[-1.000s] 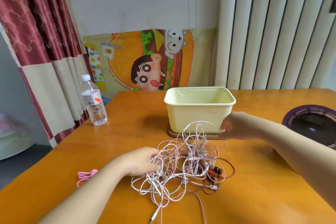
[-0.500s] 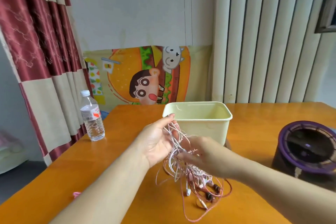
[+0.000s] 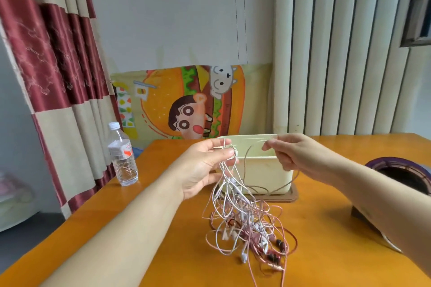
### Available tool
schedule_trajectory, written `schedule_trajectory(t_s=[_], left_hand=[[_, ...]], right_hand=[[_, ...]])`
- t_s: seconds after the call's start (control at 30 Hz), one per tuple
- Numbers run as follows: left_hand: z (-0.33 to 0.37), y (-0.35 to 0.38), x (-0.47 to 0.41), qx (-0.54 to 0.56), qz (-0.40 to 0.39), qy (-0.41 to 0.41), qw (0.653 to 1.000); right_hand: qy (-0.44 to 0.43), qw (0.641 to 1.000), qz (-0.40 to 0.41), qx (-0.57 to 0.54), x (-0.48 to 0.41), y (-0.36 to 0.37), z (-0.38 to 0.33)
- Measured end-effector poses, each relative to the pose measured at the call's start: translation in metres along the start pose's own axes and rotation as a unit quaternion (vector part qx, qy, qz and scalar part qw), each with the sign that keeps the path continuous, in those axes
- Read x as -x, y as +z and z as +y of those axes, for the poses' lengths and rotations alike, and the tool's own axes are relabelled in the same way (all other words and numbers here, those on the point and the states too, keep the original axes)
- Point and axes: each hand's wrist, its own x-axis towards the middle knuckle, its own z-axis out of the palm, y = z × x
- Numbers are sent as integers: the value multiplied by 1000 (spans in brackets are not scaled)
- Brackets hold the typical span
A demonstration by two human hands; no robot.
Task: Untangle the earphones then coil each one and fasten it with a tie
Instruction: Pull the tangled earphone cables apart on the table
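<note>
**Tangle lifted, first strand being drawn out**

Pinching the top of the tangled bunch of thin white, pink and dark-red earphone cords point(image 3: 247, 223) between thumb and curled fingertips of the left hand point(image 3: 205, 165), raised above the table. Pinching one single brownish cord between thumb and forefinger of the right hand point(image 3: 296, 156), off at 3 o'clock of the left hand. Well apart, with that strand arcing across the gap, then trailing down under the right wrist and back into the bunch. Hanging from the left-hand pinch down to the glossy orange wooden table point(image 3: 326, 251), earbuds and plugs heaped on the surface at 6 o'clock of the hands.

Changed inside the last second: first lying flat in a heap, left hand on it, right hand over by the tub. Then gathered up by both hands close together. Now held higher, hands spread, one cord singled out. Judged as untangling only just begun: nothing freed, nothing coiled, no tie on. Pink tie seen a second ago at 9 o'clock of the heap, out of view now.

Around the tangle:
- 12 o'clock, just behind the hands: cream rectangular plastic tub point(image 3: 263, 177) on a flat brown base point(image 3: 292, 196).
- 10 o'clock: clear plastic water bottle point(image 3: 122, 156).
- 3 o'clock: dark round purple-rimmed container point(image 3: 405, 170), partly hidden by the right forearm.

Likely next: following the brownish strand down through the loops. Risk: hard pulling, tighter knots.
</note>
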Motion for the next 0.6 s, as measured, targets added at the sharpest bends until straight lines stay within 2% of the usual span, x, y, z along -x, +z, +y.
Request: schedule_trajectory(t_s=[0.07,0.17,0.27,0.33,0.4,0.47,0.5,0.6], left_hand=[[2,0,0,2,13,1,1000],[4,1,-2,82,33,-9,996],[6,6,-7,136,42,-13,990],[9,12,-10,158,39,-9,987],[11,19,-13,172,30,-5,985],[16,24,-15,182,24,-1,983],[19,25,-17,184,25,3,983],[28,20,-20,179,29,28,983]], right_hand=[[31,998,28,49,-6,-1,14],[38,984,76,157,-6,3,28],[-114,960,152,207,8,11,13],[-179,957,91,208,23,25,-7],[-180,952,11,246,32,42,-16],[-175,944,17,277,31,51,-16],[-162,955,26,246,28,51,-17],[-79,996,19,35,18,39,-23]])
